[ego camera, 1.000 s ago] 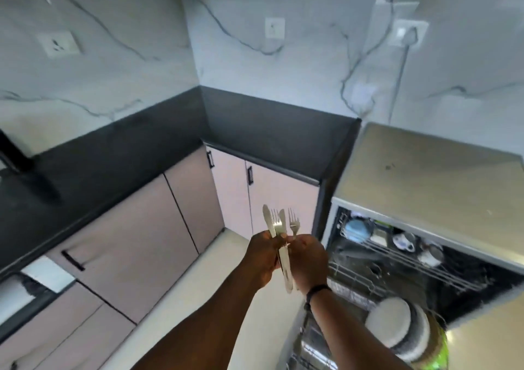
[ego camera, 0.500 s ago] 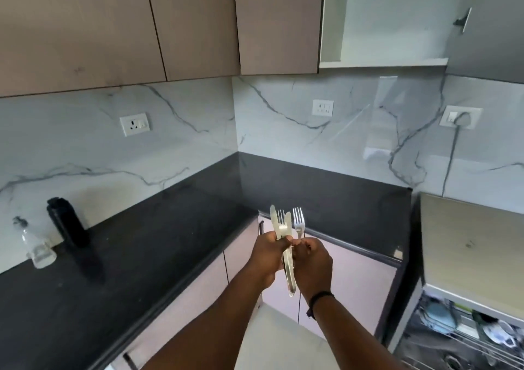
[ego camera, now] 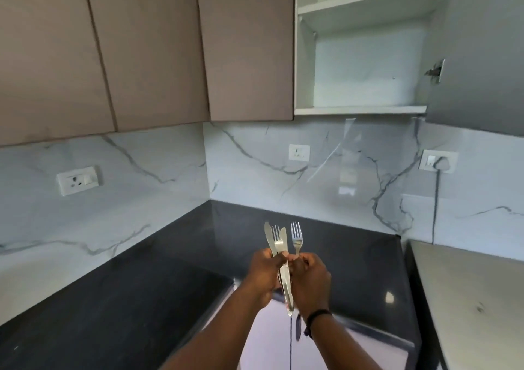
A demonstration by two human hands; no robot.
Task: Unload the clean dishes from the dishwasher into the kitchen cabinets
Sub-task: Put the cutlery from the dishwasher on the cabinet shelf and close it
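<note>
Over black counter (ego camera: 141,299), left grip (ego camera: 265,277) clutches knives (ego camera: 276,242); right grip (ego camera: 310,283) pinches fork (ego camera: 296,236).

2 bare forearms rise from the bottom edge of the frame toward its lower centre, with no sleeves showing on either. The left hand (ego camera: 265,277) wears no ring, watch or band that can be seen. The right hand (ego camera: 310,283) is likewise bare, but its wrist carries 1 narrow black wristband (ego camera: 317,316), a plain dark strap wrapped snugly around the arm in the lower centre-right of the frame. A small dark tag or knot hangs at the band's lower left edge.
</note>
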